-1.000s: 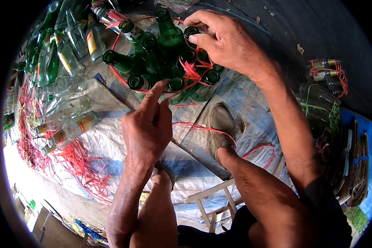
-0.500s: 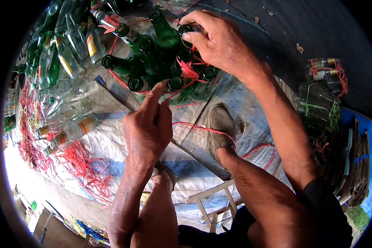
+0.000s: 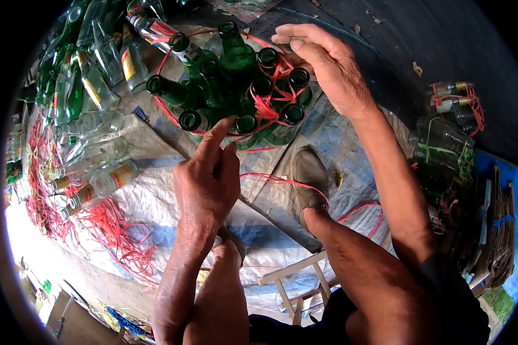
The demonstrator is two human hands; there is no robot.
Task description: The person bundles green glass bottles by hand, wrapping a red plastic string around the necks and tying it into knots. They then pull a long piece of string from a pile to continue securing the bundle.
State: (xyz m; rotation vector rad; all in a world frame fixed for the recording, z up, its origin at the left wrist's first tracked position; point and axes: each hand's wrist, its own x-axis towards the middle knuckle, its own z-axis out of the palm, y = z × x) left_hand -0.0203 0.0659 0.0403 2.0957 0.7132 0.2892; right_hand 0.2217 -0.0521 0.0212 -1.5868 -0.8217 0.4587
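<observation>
A cluster of upright green glass bottles stands in front of me, with red plastic string looped around it and tangled among the necks on the right. My left hand is at the near side, its index finger stretched toward a front bottle neck. The other fingers are curled, and a strand of red string runs from them across my shoe. At the cluster's right side, my right hand is open beside the bottle necks, fingers spread. Its lower fingers are partly hidden near the string.
Many bottles lie piled at the left, above a heap of red string. Tied bottle bundles and stacked cardboard are at the right. A striped sheet covers the ground; a wooden stool is below.
My right hand has let go of a bottle neck and moved slightly right, its fingers opening. The bottles have shifted a little to the right. My left hand has hardly moved.
</observation>
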